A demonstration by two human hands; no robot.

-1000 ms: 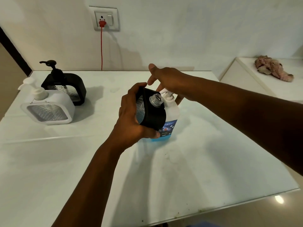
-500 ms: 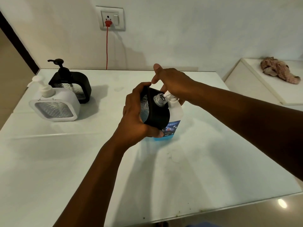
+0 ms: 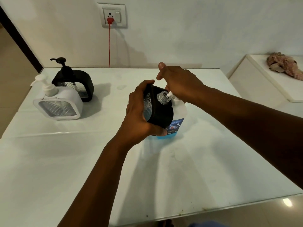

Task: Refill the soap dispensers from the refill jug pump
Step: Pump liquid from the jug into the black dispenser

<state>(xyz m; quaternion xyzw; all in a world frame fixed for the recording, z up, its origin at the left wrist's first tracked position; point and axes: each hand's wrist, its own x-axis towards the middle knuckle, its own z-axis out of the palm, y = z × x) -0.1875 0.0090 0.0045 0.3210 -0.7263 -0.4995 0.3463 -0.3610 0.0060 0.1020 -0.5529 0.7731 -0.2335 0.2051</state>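
Left hand (image 3: 139,115) grips open black dispenser (image 3: 159,110), tilted, its bare neck at the white pump nozzle (image 3: 168,94) of the refill jug (image 3: 177,118) on the white table (image 3: 82,161). Right hand (image 3: 178,82) presses on the pump, fingers apparently relaxed; contact is hidden. Two capped dispensers (image 3: 65,94) stand well left.

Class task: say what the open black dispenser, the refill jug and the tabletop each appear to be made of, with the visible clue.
Black dispenser: probably matte black plastic shell, with a clear threaded neck and a dimpled see-through panel, plastic or glass.
Refill jug: seemingly white semi-opaque plastic with a glossy printed blue label.
Tabletop: a smooth, pale, glossy slab that mirrors light, perhaps glass or polished stone.
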